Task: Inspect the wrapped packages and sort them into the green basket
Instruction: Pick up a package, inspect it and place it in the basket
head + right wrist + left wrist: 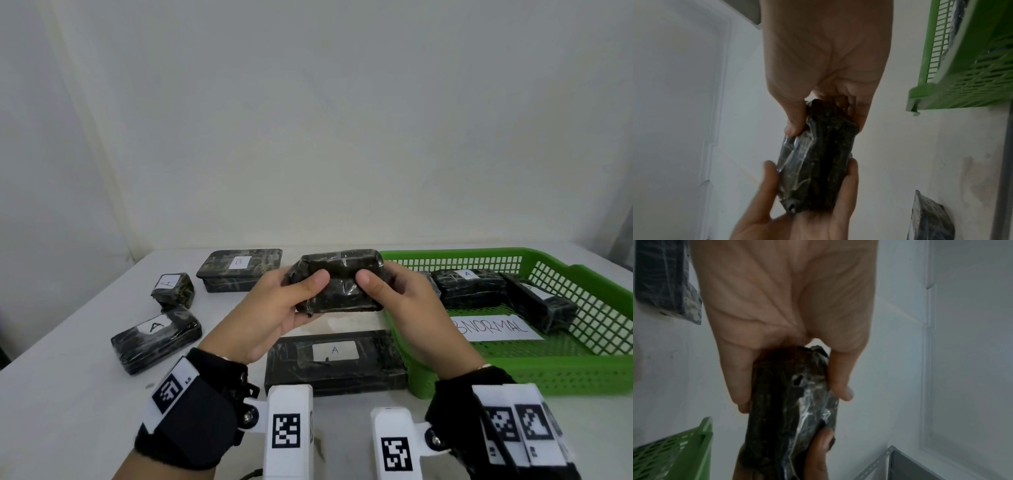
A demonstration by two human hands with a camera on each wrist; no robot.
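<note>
— How is the light?
— Head view: soft, even, faint shadows on the tabletop [85, 342], edges bowed. Both wrist views are dimmer and blurred, palms shaded, film glinting

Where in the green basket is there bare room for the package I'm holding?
The green basket has bare mesh along its near side, in front of the ABNORMAL label, and by its right wall. The far side is crowded: an A-labelled package and a long package lie there. Both hands, left hand and right hand, grip the held package.
</note>
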